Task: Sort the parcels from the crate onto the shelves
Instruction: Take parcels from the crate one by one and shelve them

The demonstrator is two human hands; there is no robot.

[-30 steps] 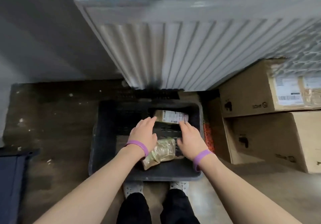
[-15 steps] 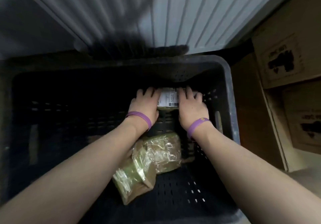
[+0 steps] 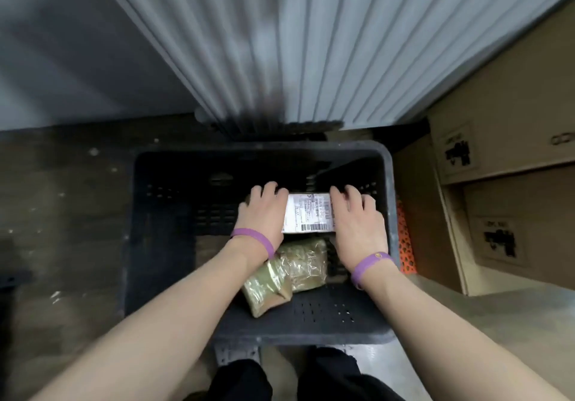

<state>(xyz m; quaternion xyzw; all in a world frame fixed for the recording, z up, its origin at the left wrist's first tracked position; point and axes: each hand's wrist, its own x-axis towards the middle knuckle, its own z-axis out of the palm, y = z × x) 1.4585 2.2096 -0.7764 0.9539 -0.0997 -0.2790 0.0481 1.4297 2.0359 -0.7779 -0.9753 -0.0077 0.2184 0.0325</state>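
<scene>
Grips labelled box parcel (image 3: pixel 309 213) by both short ends inside black crate (image 3: pixel 387 182), left hand (image 3: pixel 264 213) and right hand (image 3: pixel 357 223) equally near, fingers (image 3: pixel 267 189) curled over far edge. Lies long axis side to side, beyond two wrapped parcels (image 3: pixel 289 273). Shows more label than half a second ago, apparently lifting.

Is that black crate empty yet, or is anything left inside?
Not empty. Two plastic-wrapped parcels lie on the black crate floor, and the left hand and right hand grip a labelled box within its walls.
</scene>
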